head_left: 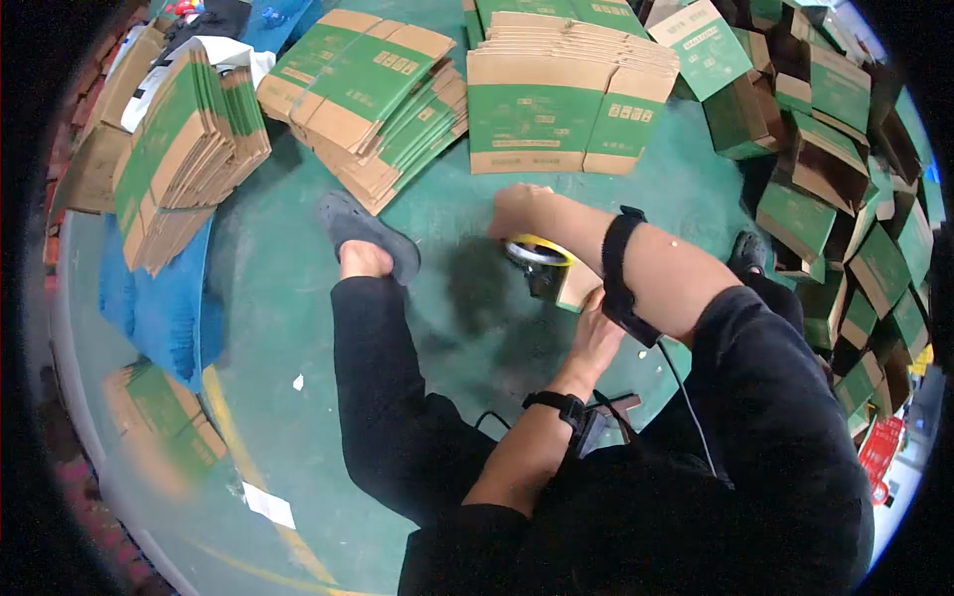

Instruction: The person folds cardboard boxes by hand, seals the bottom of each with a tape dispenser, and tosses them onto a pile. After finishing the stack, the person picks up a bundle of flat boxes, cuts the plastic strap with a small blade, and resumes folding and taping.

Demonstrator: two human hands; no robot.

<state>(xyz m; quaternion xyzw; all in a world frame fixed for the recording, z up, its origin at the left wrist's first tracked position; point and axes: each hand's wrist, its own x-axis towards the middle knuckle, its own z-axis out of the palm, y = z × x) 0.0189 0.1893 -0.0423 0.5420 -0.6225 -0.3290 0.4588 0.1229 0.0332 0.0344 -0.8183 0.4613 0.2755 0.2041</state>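
Observation:
My right hand (522, 209) is closed around a tape dispenser (542, 263), with its yellow-rimmed roll showing below the hand; the handle is hidden. Under my right forearm a small part of a brown and green cardboard box (578, 286) shows. My left hand (596, 336), with a black band at its wrist, grips the near edge of that box. Its fingertips are partly hidden by the other forearm.
Flat carton stacks (566, 119) stand ahead, with further stacks (363, 79) to the left. Assembled boxes (835, 159) are piled at the right. A blue container (164, 308) and a white paper (268, 506) lie left. A shod foot (368, 233) rests on the green floor (288, 298).

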